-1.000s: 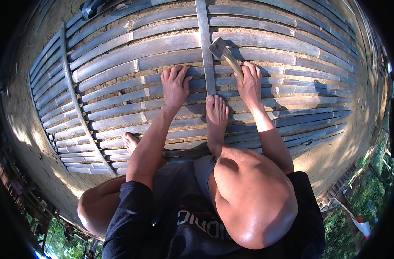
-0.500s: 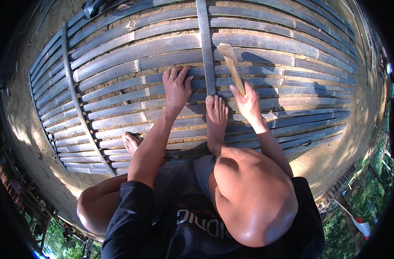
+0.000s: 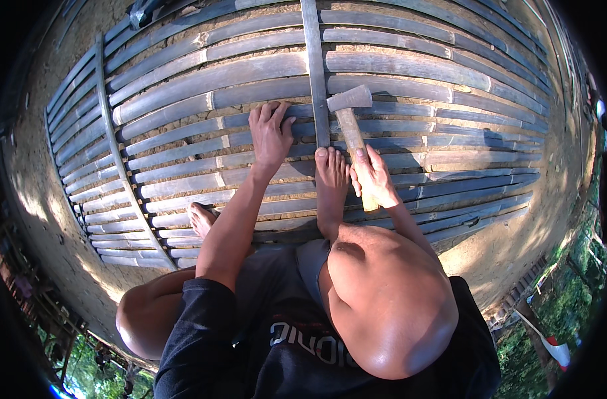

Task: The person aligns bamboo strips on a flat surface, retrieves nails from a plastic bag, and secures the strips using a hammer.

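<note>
My right hand [image 3: 373, 178] is wrapped round the wooden handle of a hatchet [image 3: 350, 100]. Its grey metal head points away from me, over the slats just right of the cross strip, with the flared edge facing right. The butt of the handle shows below my palm. My left hand [image 3: 271, 137] rests on the split bamboo slats [image 3: 263, 88], left of the cross strip [image 3: 314, 60], its fingers spread and slightly bent and no tool in it. My right foot presses on the slats near the strip's lower end.
A second cross strip [image 3: 114, 143] spans the slats at the left. Dry bare earth [image 3: 44, 173] surrounds the bamboo panel and shows through its gaps. My left foot [image 3: 202, 219] sits on the slats. Green plants [image 3: 549, 359] grow at the lower right.
The hatchet has swung down and turned in my right hand, so its head now shows side-on and lower. My left hand stays in nearly the same place.
</note>
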The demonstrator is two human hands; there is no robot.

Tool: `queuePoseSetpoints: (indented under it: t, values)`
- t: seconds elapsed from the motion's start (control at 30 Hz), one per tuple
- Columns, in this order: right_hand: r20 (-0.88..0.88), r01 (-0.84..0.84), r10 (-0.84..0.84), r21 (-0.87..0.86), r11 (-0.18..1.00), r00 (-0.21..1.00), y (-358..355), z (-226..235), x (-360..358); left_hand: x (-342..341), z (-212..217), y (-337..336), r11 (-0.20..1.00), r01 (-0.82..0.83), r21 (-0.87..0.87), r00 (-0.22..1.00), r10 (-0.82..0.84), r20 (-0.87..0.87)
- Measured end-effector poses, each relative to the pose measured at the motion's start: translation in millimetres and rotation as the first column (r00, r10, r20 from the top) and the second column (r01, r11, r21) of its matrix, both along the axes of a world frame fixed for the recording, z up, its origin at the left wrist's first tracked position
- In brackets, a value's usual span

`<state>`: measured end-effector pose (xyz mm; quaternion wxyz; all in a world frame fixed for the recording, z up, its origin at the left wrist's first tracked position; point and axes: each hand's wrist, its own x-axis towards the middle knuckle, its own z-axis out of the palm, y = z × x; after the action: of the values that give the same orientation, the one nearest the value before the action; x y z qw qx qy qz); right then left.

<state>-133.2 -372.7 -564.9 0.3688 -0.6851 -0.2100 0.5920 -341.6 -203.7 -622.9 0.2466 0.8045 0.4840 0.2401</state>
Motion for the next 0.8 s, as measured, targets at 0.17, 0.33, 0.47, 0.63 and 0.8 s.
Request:
queuePoseSetpoints:
  t: [0.17, 0.33, 0.47, 0.63, 0.8]
  values:
    - [-0.017, 0.009, -0.009, 0.005, 1.000, 1.000, 2, 0, -7, 0, -1, 0, 1.000, -0.004, 0.007, 1.000, 0.004, -0.012]
    - [-0.031, 0.012, -0.012, 0.015, 1.000, 0.999, 0, -1, -12, 0, -1, -1, 1.000, -0.009, 0.016, 1.000, 0.010, -0.019]
    - [-0.040, 0.015, -0.014, 0.020, 1.000, 0.999, 0, -3, -16, 1, 0, -1, 1.000, -0.013, 0.005, 1.000, 0.013, -0.009]
    - [-0.060, 0.022, -0.020, 0.027, 0.999, 0.998, -1, -2, -21, 1, 0, -1, 1.000, -0.019, 0.009, 1.000, 0.019, -0.012]
    - [-0.104, 0.038, -0.033, 0.044, 0.998, 0.994, -6, -3, -26, 0, -1, -2, 1.000, -0.017, -0.008, 1.000, 0.017, -0.019]
